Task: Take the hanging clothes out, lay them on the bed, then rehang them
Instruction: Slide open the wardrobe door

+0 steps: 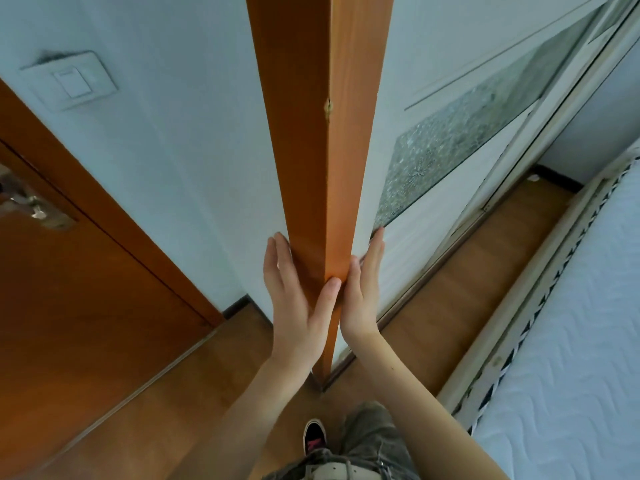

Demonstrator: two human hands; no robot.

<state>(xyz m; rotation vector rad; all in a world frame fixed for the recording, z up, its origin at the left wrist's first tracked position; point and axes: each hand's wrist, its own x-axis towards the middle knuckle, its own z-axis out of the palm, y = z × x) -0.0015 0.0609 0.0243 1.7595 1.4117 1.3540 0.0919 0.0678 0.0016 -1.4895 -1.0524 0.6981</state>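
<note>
Where the clothes are: unseen, likely behind the sliding door (412,268) at 1 o'clock.
Right hand (362,292): flat, fingers straight, on that door.
Left hand (294,299): flat against the wooden post (318,168), 12 o'clock.
Bed (571,341): 3 o'clock, no clothes showing.
Progress: opening step; everything remains.

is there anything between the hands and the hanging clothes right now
Yes. The white sliding wardrobe door with a frosted glass panel looks closed against the orange-brown wooden side post, and no clothes show. The right hand lies flat on that door; the left hand lies flat on the post's other side.
</note>
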